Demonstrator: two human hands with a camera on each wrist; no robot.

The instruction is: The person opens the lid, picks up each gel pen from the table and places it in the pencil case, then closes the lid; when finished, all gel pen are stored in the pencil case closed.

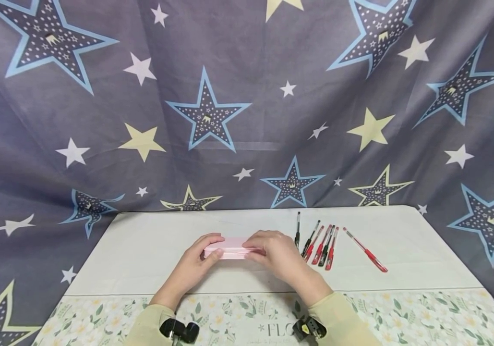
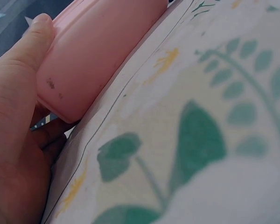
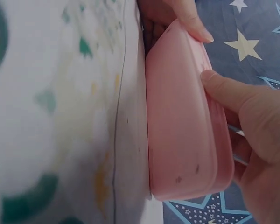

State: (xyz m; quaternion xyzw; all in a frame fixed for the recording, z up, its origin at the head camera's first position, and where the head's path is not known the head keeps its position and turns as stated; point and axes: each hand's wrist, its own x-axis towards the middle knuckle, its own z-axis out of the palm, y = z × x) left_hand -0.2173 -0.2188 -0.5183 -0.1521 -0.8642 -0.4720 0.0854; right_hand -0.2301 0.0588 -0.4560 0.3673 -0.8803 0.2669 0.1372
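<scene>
A pink plastic pencil case (image 1: 234,244) lies lengthwise on the white part of the tabletop, between both hands. My left hand (image 1: 192,267) grips its left end, thumb on the front side and fingers over the back. At the right end, my right hand (image 1: 280,253) holds the case with its thumb at the front edge and its fingers on the lid. The right wrist view shows the lid seam along the case (image 3: 179,116), with that thumb right at the seam. Small dark scuffs mark the pink wall (image 2: 98,56) in the left wrist view. The inside of the case is hidden.
Several black and red pens (image 1: 325,247) lie side by side just right of my right hand. One red pen (image 1: 365,250) lies apart, farther right. A floral cloth strip (image 1: 225,312) covers the near edge, and a star-patterned curtain (image 1: 247,120) hangs behind the table.
</scene>
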